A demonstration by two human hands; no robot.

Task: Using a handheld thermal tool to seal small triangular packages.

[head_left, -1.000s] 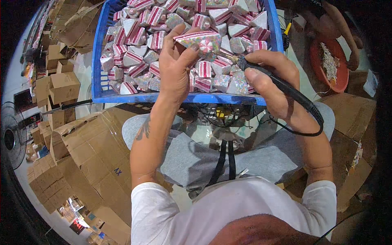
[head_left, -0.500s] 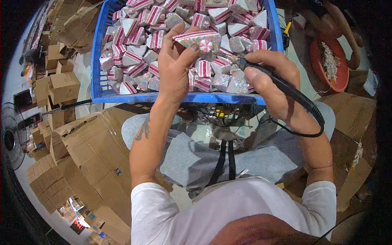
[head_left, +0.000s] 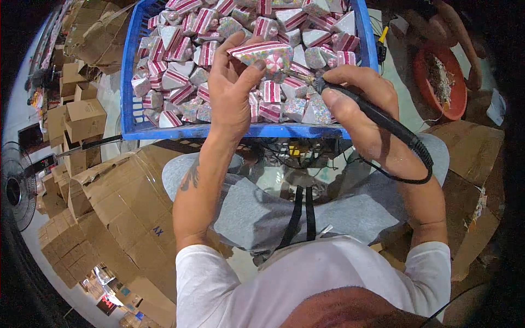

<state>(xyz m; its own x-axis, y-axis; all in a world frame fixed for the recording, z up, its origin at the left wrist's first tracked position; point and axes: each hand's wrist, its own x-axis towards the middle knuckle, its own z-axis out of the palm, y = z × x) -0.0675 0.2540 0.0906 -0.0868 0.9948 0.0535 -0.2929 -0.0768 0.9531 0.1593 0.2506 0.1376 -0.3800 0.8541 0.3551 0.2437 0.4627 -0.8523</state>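
Cake-shaped piece: the wedge (head_left: 260, 52) is held above the blue crate (head_left: 219, 132), over the pile and nearer the crate's near rim than its far end.
Long axis: the wedge is laid roughly crosswise, about in line with the crate's near rim, its narrow end pointed toward the crate's left side and its thick end toward the right.
Left hand (head_left: 232, 90): the wedge is grasped, the thumb pressed on its near side and the fingers wrapped behind; by this hand the piece is directly held.
Right hand (head_left: 363, 101): a pen-like black tool (head_left: 383, 115) is gripped between thumb and fingers, above the right part of the crate's near rim.
Tip to wedge: the metal tip (head_left: 299, 75) is aimed slantwise toward the crate's left side, at the wedge's thick end, just beside the pink-and-white swirl (head_left: 274, 62); whether contact is made cannot be told.
Nearer hand: the left is set on the wedge itself, while the right is kept apart from it by the tool's length.
Pile: similar striped, speckled pieces (head_left: 176, 77) are heaped inside the crate, beneath both hands.
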